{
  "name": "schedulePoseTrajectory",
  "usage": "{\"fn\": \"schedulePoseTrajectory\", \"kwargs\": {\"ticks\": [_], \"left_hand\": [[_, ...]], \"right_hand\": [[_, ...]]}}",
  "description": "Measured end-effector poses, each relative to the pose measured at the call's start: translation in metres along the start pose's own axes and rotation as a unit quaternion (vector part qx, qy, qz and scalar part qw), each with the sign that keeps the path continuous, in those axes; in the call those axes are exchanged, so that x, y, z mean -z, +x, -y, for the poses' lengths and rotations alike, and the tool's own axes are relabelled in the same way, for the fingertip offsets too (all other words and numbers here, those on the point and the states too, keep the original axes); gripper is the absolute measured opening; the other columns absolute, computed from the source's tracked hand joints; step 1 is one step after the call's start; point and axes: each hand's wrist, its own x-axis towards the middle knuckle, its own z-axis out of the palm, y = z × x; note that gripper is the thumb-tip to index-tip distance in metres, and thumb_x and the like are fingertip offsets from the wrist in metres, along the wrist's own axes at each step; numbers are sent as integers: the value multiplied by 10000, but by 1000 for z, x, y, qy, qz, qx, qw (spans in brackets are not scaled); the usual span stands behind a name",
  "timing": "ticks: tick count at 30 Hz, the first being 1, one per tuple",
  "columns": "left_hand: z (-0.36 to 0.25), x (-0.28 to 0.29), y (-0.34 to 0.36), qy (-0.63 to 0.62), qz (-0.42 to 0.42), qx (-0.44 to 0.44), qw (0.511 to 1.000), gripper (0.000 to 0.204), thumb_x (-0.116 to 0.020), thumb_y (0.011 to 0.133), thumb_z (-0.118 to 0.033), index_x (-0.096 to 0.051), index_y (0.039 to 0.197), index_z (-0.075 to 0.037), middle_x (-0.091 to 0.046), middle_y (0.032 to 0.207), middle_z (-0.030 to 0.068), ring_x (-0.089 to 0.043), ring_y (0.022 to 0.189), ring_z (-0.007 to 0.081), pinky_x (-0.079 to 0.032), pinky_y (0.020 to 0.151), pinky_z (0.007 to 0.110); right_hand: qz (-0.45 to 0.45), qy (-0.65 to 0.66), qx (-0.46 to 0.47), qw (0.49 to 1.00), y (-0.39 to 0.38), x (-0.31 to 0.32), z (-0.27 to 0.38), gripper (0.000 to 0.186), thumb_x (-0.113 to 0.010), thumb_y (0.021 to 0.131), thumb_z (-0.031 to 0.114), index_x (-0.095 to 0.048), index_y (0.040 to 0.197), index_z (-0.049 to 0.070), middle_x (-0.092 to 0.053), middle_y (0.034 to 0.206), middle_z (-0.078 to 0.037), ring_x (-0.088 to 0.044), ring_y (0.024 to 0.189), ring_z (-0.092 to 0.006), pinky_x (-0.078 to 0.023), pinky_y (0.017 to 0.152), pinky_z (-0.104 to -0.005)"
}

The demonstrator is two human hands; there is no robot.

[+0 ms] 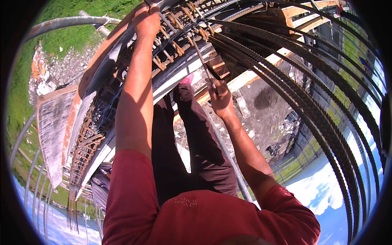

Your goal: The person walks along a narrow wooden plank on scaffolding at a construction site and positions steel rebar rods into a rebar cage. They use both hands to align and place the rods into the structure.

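My left hand [147, 21] is closed at the top, over the edge of a rebar cage [175, 45] that lies in a long formwork trough. What its fingers hold is mostly out of sight; a small dark piece shows above them. Lower and to the right, my right hand [221, 97] grips the near end of a thin metal rod [200, 56]. The rod slants up and left, its far end meeting the cage among rusty hooked bar ends [203, 33].
Long ribbed rebars [286, 77] sweep out to the right from the cage. Formwork boards [185, 71] run beneath my arms, and a weathered panel [55, 130] stands at left. A grey pipe [69, 22] crosses the upper left. Rubble ground [265, 110] lies well below my legs.
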Motion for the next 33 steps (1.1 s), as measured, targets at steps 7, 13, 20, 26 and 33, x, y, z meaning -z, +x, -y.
{"fn": "schedulePoseTrajectory", "kwargs": {"ticks": [7,13,20,26,33], "left_hand": [[11,-4,12,117,53,31,991,416,-552,867,-443,-677,815,-50,-676,844,175,-649,854,329,-493,737,412],[-12,5,7,71,55,104,990,381,-551,885,-416,-694,871,-63,-680,900,199,-663,891,302,-496,809,411],[-8,-2,-8,79,232,126,961,396,-519,922,-415,-690,1058,-86,-664,1104,194,-634,1037,362,-483,912,438],[-14,-9,-30,-1,186,157,970,368,-629,856,-422,-724,1030,-112,-687,1049,185,-639,1039,346,-496,901,415],[-2,-10,-20,-1,197,175,965,440,-575,891,-466,-695,1096,-96,-655,1146,199,-612,1104,349,-468,955,408]], "right_hand": [[30,-12,-31,999,-7,7,3,294,-581,935,193,-567,1181,32,-601,1016,-184,-621,904,-337,-496,767,-391],[38,-23,-49,998,-3,12,0,298,-572,944,205,-580,1188,34,-612,1036,-190,-629,925,-338,-495,798,-394],[47,-35,-73,996,-4,14,-1,277,-561,953,205,-607,1202,92,-621,1037,-179,-633,944,-324,-494,814,-389],[47,0,-76,996,-3,15,8,261,-575,928,206,-613,1146,68,-612,1041,-194,-607,980,-385,-481,840,-432],[56,-5,-72,996,-2,20,12,271,-549,961,229,-612,1177,79,-626,1003,-194,-636,894,-337,-483,772,-388]]}}
